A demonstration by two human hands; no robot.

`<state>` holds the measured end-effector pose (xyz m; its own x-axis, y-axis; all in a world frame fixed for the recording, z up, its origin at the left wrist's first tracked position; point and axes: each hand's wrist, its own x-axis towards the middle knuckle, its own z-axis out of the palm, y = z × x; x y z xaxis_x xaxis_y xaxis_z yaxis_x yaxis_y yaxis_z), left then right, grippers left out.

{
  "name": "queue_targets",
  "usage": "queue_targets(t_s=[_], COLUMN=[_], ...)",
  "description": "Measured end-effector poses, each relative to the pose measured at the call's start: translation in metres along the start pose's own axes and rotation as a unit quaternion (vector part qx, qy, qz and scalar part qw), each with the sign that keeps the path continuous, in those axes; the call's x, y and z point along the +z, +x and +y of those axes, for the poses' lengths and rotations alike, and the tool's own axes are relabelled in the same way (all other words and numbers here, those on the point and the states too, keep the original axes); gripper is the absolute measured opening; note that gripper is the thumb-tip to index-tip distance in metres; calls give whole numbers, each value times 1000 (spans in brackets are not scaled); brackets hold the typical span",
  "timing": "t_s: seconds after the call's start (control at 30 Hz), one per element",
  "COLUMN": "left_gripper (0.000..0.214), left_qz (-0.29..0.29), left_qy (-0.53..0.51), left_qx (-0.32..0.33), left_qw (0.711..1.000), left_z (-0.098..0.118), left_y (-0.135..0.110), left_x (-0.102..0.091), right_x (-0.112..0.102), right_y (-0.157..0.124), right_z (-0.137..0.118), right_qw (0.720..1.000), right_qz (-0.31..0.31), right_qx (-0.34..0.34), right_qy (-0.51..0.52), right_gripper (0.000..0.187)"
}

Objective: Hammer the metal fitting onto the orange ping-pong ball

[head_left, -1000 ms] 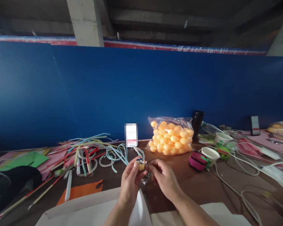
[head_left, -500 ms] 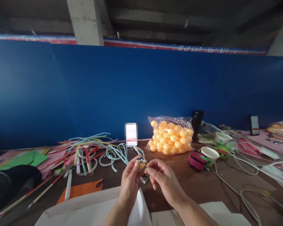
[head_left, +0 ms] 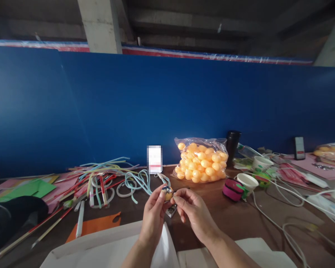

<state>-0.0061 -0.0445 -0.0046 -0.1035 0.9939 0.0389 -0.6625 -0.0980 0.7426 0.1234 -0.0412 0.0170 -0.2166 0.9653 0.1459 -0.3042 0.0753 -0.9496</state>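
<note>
My left hand (head_left: 153,216) pinches a small round ball (head_left: 167,193), orange with shiny silver patches, between thumb and fingertips above the brown table (head_left: 234,223). My right hand (head_left: 192,210) is closed in a pinch with its fingertips right against the ball's right side; whether it holds anything of its own is too small to tell. A small silver block (head_left: 171,210) lies on the table just under the hands. Behind them stands a clear bag of orange balls (head_left: 201,165).
Coloured tubes and straws (head_left: 108,178) lie tangled at left with green and orange paper (head_left: 97,225). White paper sheets (head_left: 108,249) lie at the near edge. Paper cups (head_left: 248,181), a pink pouch (head_left: 233,189), a black cup (head_left: 233,143) and white cables (head_left: 284,208) fill the right. A blue wall (head_left: 167,108) backs the table.
My right hand has moved left, its fingertips closing in on the ball held by my left hand. The left hand has hardly moved.
</note>
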Motion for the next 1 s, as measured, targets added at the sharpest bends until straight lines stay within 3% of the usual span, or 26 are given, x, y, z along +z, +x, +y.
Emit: queue_targets(t_s=[0.33, 1.0], left_gripper=[35, 34], left_qz=[-13, -10], left_qy=[10, 28], left_qx=[0, 18], left_qw=[1000, 999], left_z=[-3, 0], left_y=[0, -1], left_x=[-1, 1], right_x=[-1, -4], right_y=[2, 1], right_z=[3, 1], right_qw=[999, 999], right_qz=[-10, -26], right_qx=[22, 34], right_qy=[47, 29], right_gripper=[19, 17])
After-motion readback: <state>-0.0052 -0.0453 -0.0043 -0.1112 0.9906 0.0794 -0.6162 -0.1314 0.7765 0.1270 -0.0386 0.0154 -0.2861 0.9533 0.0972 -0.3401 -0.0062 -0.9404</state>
